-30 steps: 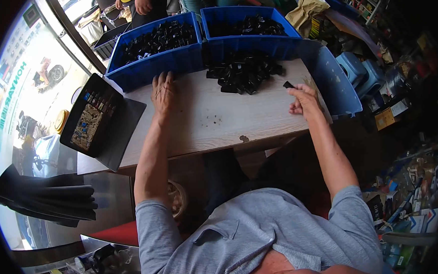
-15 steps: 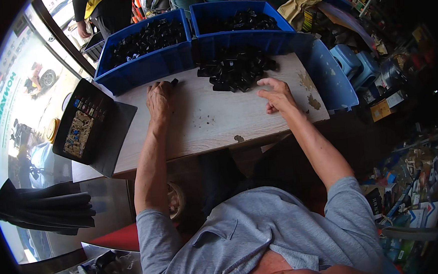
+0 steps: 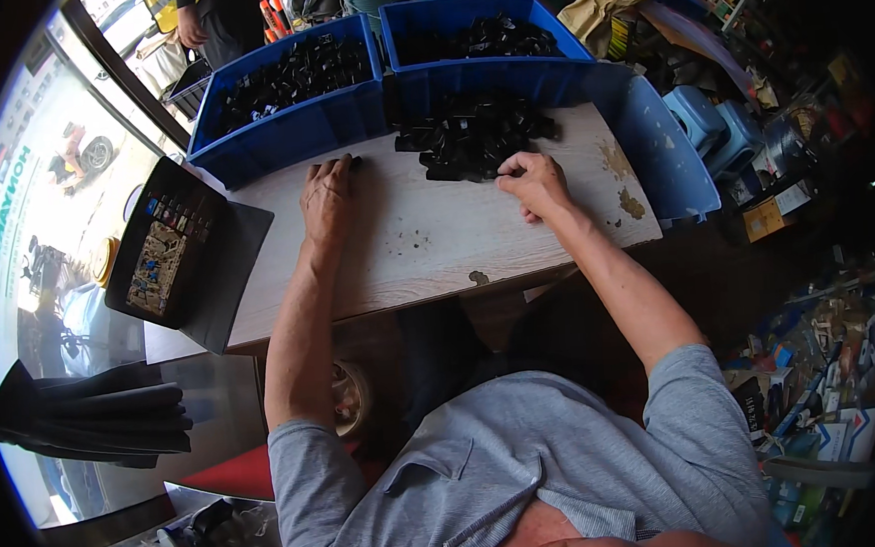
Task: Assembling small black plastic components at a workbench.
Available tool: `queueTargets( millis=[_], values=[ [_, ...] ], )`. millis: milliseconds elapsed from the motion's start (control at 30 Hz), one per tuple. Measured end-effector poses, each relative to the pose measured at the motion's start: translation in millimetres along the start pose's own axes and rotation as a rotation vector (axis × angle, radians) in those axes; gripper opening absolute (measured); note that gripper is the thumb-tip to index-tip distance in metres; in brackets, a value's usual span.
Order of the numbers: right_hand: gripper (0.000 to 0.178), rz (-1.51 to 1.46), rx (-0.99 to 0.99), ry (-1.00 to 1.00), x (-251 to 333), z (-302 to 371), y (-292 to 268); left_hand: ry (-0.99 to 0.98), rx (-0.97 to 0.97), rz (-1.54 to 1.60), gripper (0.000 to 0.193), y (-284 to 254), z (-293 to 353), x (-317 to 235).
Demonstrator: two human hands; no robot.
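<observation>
On the pale wooden tabletop (image 3: 407, 265) lies a heap of small black plastic parts (image 3: 469, 136). My right hand (image 3: 537, 182) reaches the near right edge of this heap, its thumb and forefinger drawn together; whatever sits between them is too small to make out. Farther left, my left hand (image 3: 325, 195) rests on the table with fingers curled down. A single black plastic part (image 3: 355, 163) pokes out beside its fingertips, partly hidden by them.
Two blue bins (image 3: 292, 112) (image 3: 490, 72) filled with similar black parts stand along the far edge. A tablet in a dark case (image 3: 171, 250) leans at the left. Beyond the right edge is a blue plastic container (image 3: 665, 149). A person (image 3: 232, 25) stands behind the left bin.
My right hand has moved slightly left to the heap's edge, and its spread fingers have come together. My left hand has shifted a little right. The person behind has moved slightly.
</observation>
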State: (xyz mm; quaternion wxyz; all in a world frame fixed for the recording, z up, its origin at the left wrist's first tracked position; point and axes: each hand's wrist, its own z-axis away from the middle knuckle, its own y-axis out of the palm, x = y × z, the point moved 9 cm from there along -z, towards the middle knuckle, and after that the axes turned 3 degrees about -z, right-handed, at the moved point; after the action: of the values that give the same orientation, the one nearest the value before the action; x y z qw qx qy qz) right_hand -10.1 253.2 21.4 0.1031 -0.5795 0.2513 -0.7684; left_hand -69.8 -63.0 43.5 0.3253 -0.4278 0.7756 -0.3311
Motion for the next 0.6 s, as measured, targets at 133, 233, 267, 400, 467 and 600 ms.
queueTargets(
  millis=[133,233,267,400,467,600],
  values=[
    [0.018,-0.133,0.06,-0.014,-12.6,-0.4,-1.4,0.041,0.002,0.032,0.031,-2.1,4.9,-6.3],
    [0.018,-0.167,0.115,0.003,-18.5,5.8,-0.2,0.014,-0.024,0.107,0.027,-6.9,11.5,-7.3],
    [0.018,-0.168,0.115,0.005,-19.8,8.8,-1.4,-0.008,-0.041,0.16,0.025,-8.9,14.2,-7.5],
    [0.029,-0.253,0.143,-0.044,-22.5,18.1,-3.1,-0.008,-0.074,0.251,0.021,-14.8,26.0,-26.9],
    [0.034,-0.299,0.146,-0.054,-21.0,22.8,-3.6,-0.037,-0.091,0.379,0.024,-18.5,32.5,-42.0],
    [0.041,-0.256,0.101,-0.016,-13.7,24.9,-2.5,-0.143,0.047,0.629,0.028,-8.4,45.6,-75.8]
  ],
)
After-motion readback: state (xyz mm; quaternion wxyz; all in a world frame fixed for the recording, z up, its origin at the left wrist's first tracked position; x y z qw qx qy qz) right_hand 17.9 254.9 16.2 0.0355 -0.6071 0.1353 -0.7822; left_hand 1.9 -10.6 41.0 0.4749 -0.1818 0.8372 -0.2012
